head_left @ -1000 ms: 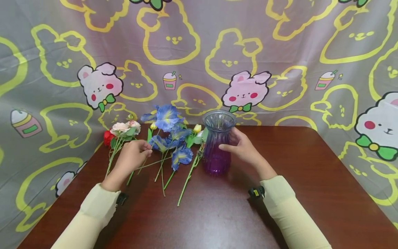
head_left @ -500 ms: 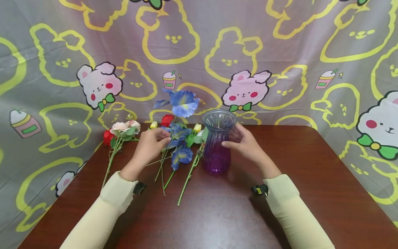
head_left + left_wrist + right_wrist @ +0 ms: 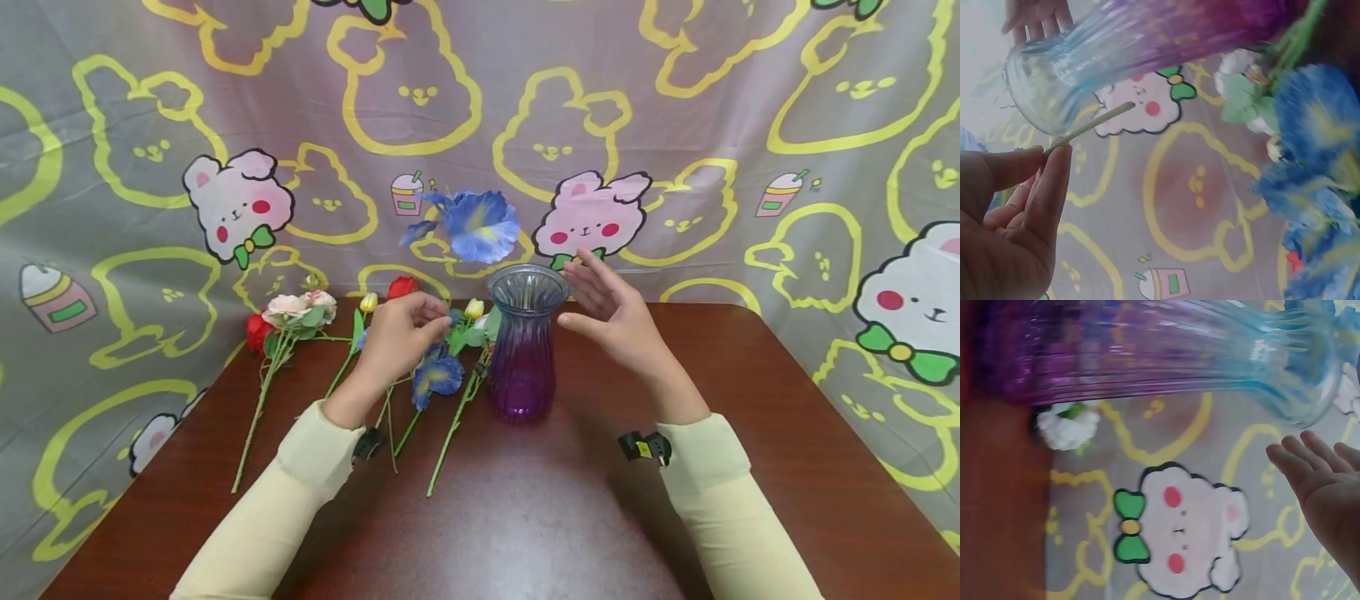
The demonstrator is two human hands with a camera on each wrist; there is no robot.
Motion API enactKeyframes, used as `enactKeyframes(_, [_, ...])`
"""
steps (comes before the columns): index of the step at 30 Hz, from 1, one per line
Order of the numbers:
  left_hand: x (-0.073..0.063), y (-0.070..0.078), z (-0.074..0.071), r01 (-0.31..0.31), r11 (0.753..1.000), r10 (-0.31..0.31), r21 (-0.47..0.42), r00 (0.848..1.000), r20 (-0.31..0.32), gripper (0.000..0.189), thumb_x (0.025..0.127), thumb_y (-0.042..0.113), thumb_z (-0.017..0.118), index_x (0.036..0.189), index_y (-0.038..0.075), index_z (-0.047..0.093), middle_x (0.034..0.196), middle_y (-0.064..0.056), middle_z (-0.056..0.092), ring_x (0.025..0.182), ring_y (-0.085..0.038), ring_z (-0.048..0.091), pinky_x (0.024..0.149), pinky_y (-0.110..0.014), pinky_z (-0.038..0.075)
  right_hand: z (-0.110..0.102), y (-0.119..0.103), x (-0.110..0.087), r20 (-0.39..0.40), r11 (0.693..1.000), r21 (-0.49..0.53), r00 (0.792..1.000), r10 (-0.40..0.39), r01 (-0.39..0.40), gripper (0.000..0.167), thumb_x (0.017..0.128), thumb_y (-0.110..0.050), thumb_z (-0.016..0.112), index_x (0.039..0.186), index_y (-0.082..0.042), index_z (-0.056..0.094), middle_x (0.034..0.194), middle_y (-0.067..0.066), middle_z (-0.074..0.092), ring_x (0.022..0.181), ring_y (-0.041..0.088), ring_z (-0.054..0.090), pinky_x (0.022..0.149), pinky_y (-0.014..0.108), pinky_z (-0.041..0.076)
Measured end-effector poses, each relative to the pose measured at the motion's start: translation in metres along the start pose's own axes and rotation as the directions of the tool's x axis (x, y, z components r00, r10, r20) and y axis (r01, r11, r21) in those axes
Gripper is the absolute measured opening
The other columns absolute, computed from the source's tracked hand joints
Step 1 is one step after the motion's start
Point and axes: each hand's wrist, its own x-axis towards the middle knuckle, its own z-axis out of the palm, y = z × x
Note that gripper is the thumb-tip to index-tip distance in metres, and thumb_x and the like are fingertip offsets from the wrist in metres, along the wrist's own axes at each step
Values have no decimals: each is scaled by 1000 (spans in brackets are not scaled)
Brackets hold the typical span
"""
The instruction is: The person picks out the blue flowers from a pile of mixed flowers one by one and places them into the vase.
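As left fingers (image 3: 1052,180) pinch the risen iris (image 3: 482,227), right fingers (image 3: 1291,466), released, leave the vase (image 3: 522,362).

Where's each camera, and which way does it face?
Head: on the head, facing forward, down at the glass vase; left hand, right hand, sleeves show.
Left wrist: worn there, facing the left hand pinching a stem; right hand shows.
Right wrist: worn there, facing the right hand near the vase.
Wrist views share the vase.

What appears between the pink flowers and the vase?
In the head view: yellow buds, a red flower, the left hand, blue flowers and a white flower.
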Motion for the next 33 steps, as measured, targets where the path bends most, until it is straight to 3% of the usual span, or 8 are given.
enactKeyframes(6, [5, 16, 8, -25, 996, 25, -83, 1000, -2, 7, 87, 5, 72, 92, 1, 70, 82, -7, 70, 71, -18, 68, 63, -33, 56, 4, -22, 5, -23, 999, -23, 999, -43, 43, 75, 84, 2, 73, 150, -9, 37, 145, 18, 46, 134, 26, 42, 104, 35, 39])
enactKeyframes(11, [7, 27, 18, -28, 991, 32, -129, 999, 27, 8, 88, 6, 71, 93, 1, 69, 83, -7, 70, 69, -15, 68, 63, -31, 55, 15, -35, 12, 1, 998, 14, 998, -60, 60, 65, 86, 5, 70, 144, -3, 44, 140, 16, 51, 129, 29, 48, 101, 37, 42])
enactKeyframes(16, [8, 35, 27, -50, 985, 58, -164, 997, 41, 10, 88, 8, 72, 96, 2, 70, 85, -5, 71, 71, -14, 68, 63, -31, 54, 27, -46, 18, 9, 998, 58, 1000, 14, -15, 52, 89, 0, 68, 137, 3, 51, 131, 21, 58, 120, 34, 55, 93, 31, 49])
enactKeyframes(24, [8, 44, 38, -102, 963, 121, -251, 991, 61, 11, 86, 6, 73, 95, 0, 69, 84, -7, 71, 71, -14, 69, 61, -28, 56, 40, -55, 29, -41, 982, 133, 989, 141, -135, 41, 89, -6, 70, 126, 7, 57, 118, 22, 64, 110, 21, 64, 93, 32, 50])
enactKeyframes(29, [8, 46, 42, -120, 965, 137, -235, 989, 58, 10, 85, 5, 74, 93, 0, 70, 83, -7, 71, 70, -14, 68, 61, -26, 55, 46, -56, 33, -69, 957, 254, 984, 165, -142, 40, 86, 1, 71, 121, 11, 55, 107, 18, 69, 101, 21, 67, 88, 31, 53])
enactKeyframes(33, [8, 47, 44, -122, 967, 139, -223, 988, 62, 11, 85, 7, 74, 94, 1, 71, 84, -6, 71, 72, -13, 68, 64, -25, 55, 48, -56, 34, -90, 946, 302, 984, 151, -118, 32, 85, 3, 71, 115, 7, 59, 99, 11, 71, 95, 21, 69, 81, 33, 56])
